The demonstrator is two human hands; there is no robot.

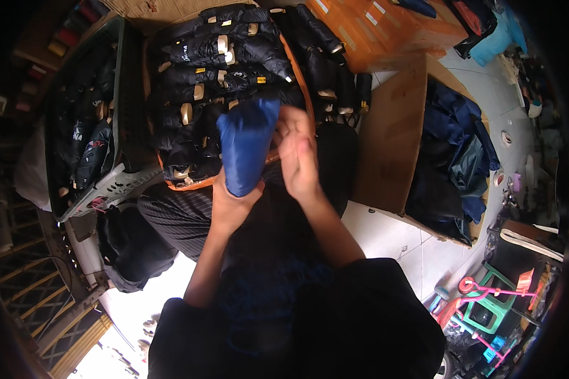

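Note:
My left hand [235, 201] is closed round the lower end of a glossy blue fabric bundle [250, 145], which stands upright and widens toward its top. My right hand [297, 151] is raised just to the right of it, palm showing and fingers apart, slightly blurred. Whether those fingertips touch the bundle's edge is hard to tell. Behind both hands lies an orange-edged box [301, 74] packed with rows of black rolled fabric bundles [199, 50], several showing beige end pieces.
A dark plastic crate [125, 95] on the left holds more black bundles. An open cardboard box [385, 139] with dark blue fabric [452, 120] stands to the right. Beyond it is an orange taped carton [392, 31]. A green stool [490, 303] and pink scooter are at lower right.

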